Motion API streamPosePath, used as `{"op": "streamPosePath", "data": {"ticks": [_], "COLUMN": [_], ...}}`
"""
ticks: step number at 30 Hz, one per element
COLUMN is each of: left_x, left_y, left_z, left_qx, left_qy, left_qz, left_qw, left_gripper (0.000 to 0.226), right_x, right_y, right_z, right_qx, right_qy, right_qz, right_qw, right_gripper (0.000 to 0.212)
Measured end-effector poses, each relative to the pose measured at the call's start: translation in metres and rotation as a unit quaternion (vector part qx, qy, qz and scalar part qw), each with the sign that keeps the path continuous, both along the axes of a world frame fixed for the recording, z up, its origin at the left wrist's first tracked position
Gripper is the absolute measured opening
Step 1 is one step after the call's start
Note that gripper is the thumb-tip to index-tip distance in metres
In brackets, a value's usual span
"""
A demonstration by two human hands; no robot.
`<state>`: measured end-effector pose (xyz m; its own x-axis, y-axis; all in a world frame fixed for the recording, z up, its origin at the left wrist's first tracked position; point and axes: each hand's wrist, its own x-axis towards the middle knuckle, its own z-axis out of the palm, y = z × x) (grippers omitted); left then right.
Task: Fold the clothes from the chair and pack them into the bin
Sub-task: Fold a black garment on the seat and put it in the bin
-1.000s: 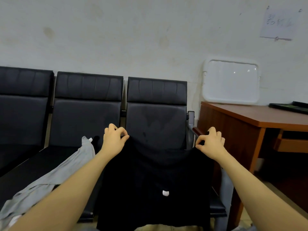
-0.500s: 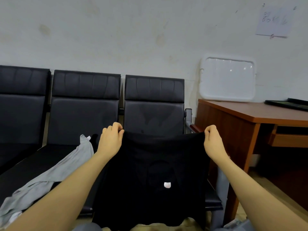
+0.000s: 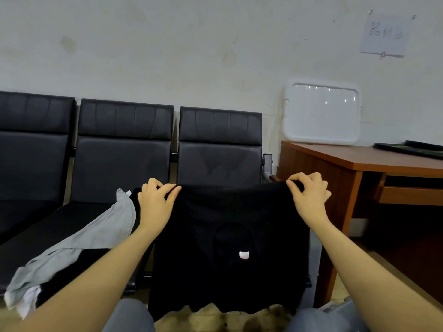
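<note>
step: folding, we judge | our left hand and right hand each pinch a top corner of the black shirt, hanging before the chair | bin unseen | next: likely lay flat, fold evenly

wall note writing illegible, bin unseen

Single head-worn view, facing forward and down, close over forearms
</note>
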<state>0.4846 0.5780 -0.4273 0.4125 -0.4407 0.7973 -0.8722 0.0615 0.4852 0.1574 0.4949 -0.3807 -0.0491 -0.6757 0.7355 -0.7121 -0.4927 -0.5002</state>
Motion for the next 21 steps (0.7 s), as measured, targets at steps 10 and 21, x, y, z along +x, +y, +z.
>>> {"op": "streamPosePath", "data": {"ticks": [10, 21], "left_x": [0.002, 0.039], "left_y": [-0.02, -0.107], "left_z": [-0.08, -0.17], "left_qx": [0.093, 0.28], "left_qy": [-0.022, -0.008], "left_qz": [0.019, -0.054], "left_qw": [0.995, 0.958], "left_gripper": [0.015, 0.021], "right_x": [0.013, 0.041], "right_y": [-0.026, -0.11], "right_z": [-0.077, -0.191], "right_qx": [0.099, 0.223], "right_qy": [0.087, 0.172], "right_qz": [-0.013, -0.014], "right_qw": [0.991, 0.96], "right_gripper": [0.014, 0.015]}}
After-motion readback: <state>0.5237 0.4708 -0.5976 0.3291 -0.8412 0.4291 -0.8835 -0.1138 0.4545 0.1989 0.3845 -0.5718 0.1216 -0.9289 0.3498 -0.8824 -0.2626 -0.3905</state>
